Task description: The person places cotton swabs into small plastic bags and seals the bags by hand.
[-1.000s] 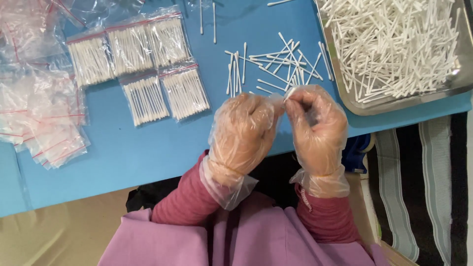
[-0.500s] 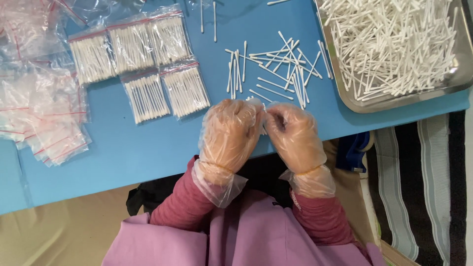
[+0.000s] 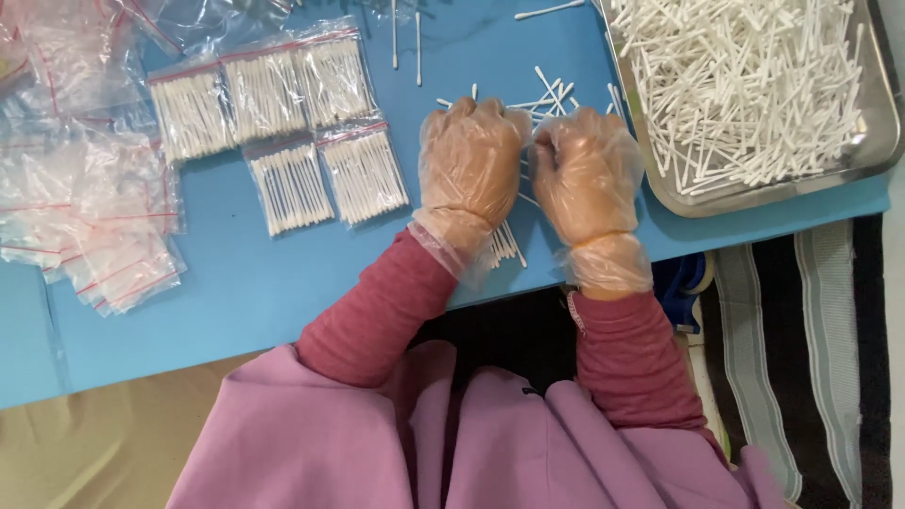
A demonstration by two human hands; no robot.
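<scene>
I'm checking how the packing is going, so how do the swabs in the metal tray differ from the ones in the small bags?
The swabs in the metal tray lie loose and crisscrossed in one large heap; the bagged swabs are lined up side by side in five small clear bags with red zip strips. The tray sits beyond the right hand, the bags beyond the left hand. Both are white swabs on the blue table.

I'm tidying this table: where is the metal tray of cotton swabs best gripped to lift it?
Probably the metal tray lifts best by its raised rim, gripped at the bare near edge and the right side. It lies flat and heaped with loose cotton swabs, so keep it level. Its far edge runs out of view.
</scene>
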